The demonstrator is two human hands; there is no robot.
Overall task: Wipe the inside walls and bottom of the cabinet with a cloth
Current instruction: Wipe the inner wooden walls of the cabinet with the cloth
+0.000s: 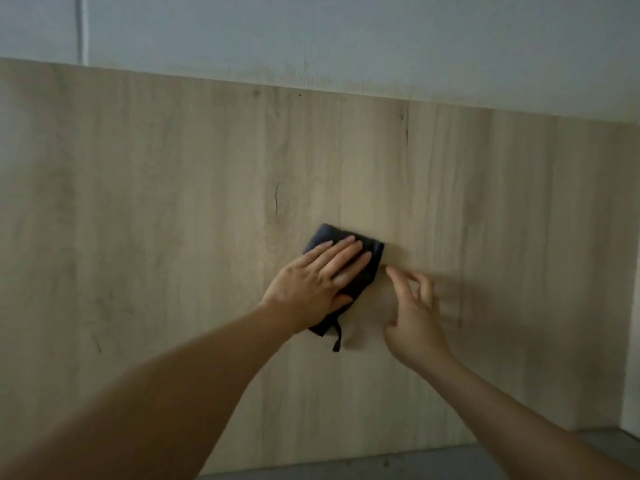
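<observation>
While her left hand [308,285] hides much of the dark cloth [349,268], flat fingers press it against the wooden panel [173,202]; her right hand [414,313] hovers beside, loosely curled, holding nothing.

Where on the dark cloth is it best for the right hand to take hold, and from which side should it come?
Probably the free right edge of the dark cloth, approached from the right. The left hand lies flat over its middle, pressing it to the wood panel, and the right hand is already beside that edge.
</observation>
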